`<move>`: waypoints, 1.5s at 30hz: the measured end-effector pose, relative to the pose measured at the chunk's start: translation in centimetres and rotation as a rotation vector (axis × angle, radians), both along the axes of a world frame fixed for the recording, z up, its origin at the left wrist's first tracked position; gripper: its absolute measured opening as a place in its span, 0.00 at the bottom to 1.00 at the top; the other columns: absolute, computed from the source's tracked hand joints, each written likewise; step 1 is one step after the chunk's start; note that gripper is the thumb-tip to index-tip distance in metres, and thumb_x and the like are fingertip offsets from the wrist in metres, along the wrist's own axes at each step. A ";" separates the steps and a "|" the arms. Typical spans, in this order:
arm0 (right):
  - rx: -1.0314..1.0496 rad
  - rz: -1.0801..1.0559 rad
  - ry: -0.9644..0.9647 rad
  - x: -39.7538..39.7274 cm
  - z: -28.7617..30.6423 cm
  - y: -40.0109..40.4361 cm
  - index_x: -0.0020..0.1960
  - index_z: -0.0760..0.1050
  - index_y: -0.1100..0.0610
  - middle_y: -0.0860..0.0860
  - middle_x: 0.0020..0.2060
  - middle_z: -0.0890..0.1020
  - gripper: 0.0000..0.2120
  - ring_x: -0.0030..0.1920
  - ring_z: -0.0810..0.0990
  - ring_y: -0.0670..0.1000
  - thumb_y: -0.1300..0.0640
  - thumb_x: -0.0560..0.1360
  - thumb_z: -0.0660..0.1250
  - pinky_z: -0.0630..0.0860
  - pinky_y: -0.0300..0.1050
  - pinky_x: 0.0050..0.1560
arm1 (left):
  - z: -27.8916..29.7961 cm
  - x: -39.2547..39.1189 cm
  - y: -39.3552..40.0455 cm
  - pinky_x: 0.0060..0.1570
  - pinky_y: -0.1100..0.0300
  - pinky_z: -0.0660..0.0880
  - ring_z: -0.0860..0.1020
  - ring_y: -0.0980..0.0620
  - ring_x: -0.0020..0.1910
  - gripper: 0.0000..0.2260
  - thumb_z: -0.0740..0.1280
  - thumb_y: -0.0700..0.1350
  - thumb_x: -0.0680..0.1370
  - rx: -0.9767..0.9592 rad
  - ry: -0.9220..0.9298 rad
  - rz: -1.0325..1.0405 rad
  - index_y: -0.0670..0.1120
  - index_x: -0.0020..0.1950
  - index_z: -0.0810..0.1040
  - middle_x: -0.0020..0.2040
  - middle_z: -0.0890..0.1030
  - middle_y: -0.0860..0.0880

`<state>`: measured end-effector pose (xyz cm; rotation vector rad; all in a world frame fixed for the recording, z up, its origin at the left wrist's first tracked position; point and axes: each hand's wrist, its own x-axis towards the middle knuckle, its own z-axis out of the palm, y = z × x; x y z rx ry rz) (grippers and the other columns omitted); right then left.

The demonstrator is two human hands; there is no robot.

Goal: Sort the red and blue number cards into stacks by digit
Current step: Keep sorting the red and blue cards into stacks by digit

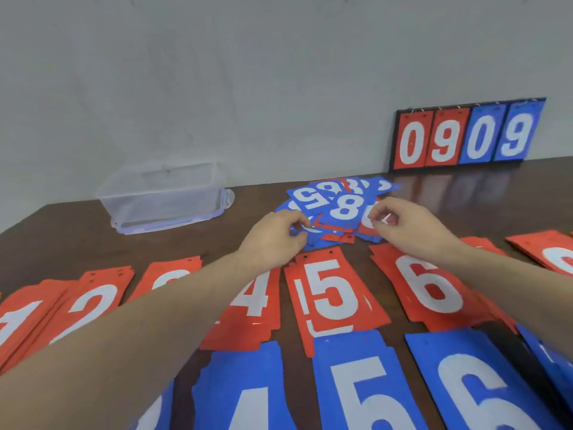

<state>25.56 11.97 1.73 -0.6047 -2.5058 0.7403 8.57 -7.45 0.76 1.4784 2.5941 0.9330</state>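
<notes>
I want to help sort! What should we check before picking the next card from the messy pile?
1. Unsorted pile within reach: ok, both hands are at it.
2. Top card readable: ok, blue 8 card lies face up.
3. Left hand holds one card only: cannot tell, its fingers hide the edges.
4. Right hand grip: ok, pinching a card edge.
5. Stack for 8s ready: cannot tell, none is in view.
6. Red 5 stack and red 6 stack tidy: not ok, cards are fanned.
</notes>
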 end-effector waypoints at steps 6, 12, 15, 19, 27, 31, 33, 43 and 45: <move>-0.080 -0.015 -0.008 -0.4 -0.5 3.0 0.51 0.78 0.49 0.42 0.44 0.81 0.06 0.46 0.79 0.44 0.59 0.78 0.65 0.71 0.33 0.41 | -0.6 -2.7 3.7 0.58 0.53 0.72 0.75 0.48 0.54 0.11 0.68 0.46 0.78 0.009 -0.019 0.055 0.52 0.60 0.76 0.54 0.78 0.54; -0.059 0.022 -0.024 -3.1 -1.2 5.0 0.54 0.78 0.48 0.43 0.52 0.82 0.07 0.54 0.79 0.45 0.57 0.78 0.67 0.73 0.36 0.50 | -0.8 -5.4 6.4 0.72 0.46 0.63 0.67 0.49 0.72 0.23 0.68 0.54 0.78 -0.056 -0.023 0.132 0.53 0.72 0.69 0.73 0.70 0.52; -0.011 0.033 -0.093 -4.8 -1.3 5.3 0.61 0.77 0.49 0.44 0.60 0.79 0.12 0.60 0.75 0.44 0.51 0.78 0.69 0.69 0.37 0.55 | -0.7 -6.5 7.1 0.74 0.47 0.61 0.65 0.50 0.75 0.28 0.68 0.58 0.79 -0.123 -0.040 0.081 0.55 0.76 0.65 0.76 0.68 0.54; -0.007 0.056 -0.188 -6.6 -1.5 5.4 0.69 0.72 0.46 0.42 0.67 0.74 0.24 0.67 0.72 0.44 0.41 0.76 0.70 0.65 0.38 0.57 | -1.1 -7.4 7.5 0.75 0.52 0.59 0.65 0.48 0.75 0.29 0.66 0.62 0.78 -0.228 -0.100 0.055 0.61 0.78 0.62 0.76 0.68 0.55; 0.054 0.096 -0.391 -7.6 -2.2 5.7 0.80 0.57 0.44 0.45 0.77 0.65 0.45 0.76 0.64 0.50 0.30 0.69 0.69 0.63 0.47 0.72 | -2.7 -8.3 7.5 0.74 0.48 0.59 0.69 0.53 0.70 0.24 0.65 0.61 0.79 -0.164 0.041 -0.004 0.58 0.74 0.69 0.71 0.72 0.56; 0.125 0.092 -0.394 -7.1 -1.8 5.4 0.78 0.62 0.44 0.43 0.76 0.67 0.38 0.74 0.66 0.48 0.33 0.72 0.68 0.64 0.42 0.69 | -3.1 -8.2 7.2 0.64 0.60 0.68 0.73 0.58 0.65 0.20 0.65 0.61 0.79 -0.084 0.013 -0.031 0.58 0.70 0.75 0.65 0.75 0.60; 0.147 0.070 -0.382 -6.9 -1.7 5.3 0.75 0.65 0.42 0.44 0.70 0.74 0.35 0.67 0.72 0.49 0.33 0.72 0.68 0.68 0.40 0.59 | -3.0 -7.8 7.1 0.55 0.65 0.69 0.75 0.60 0.60 0.16 0.64 0.59 0.81 -0.030 0.038 -0.033 0.57 0.66 0.79 0.60 0.78 0.62; 0.263 -0.021 -0.160 -4.0 -0.1 4.1 0.65 0.77 0.40 0.45 0.56 0.75 0.26 0.60 0.72 0.49 0.33 0.70 0.72 0.67 0.43 0.57 | -0.6 -6.8 5.5 0.31 0.51 0.71 0.73 0.45 0.33 0.21 0.55 0.56 0.83 0.007 0.783 -0.088 0.48 0.45 0.84 0.37 0.76 0.49; 0.238 -0.082 -0.233 -2.9 0.7 3.3 0.67 0.73 0.36 0.45 0.59 0.78 0.29 0.61 0.75 0.51 0.27 0.69 0.66 0.72 0.45 0.55 | 0.0 -6.2 4.6 0.29 0.55 0.66 0.74 0.45 0.31 0.26 0.49 0.60 0.82 -0.002 0.798 -0.013 0.50 0.45 0.84 0.31 0.78 0.50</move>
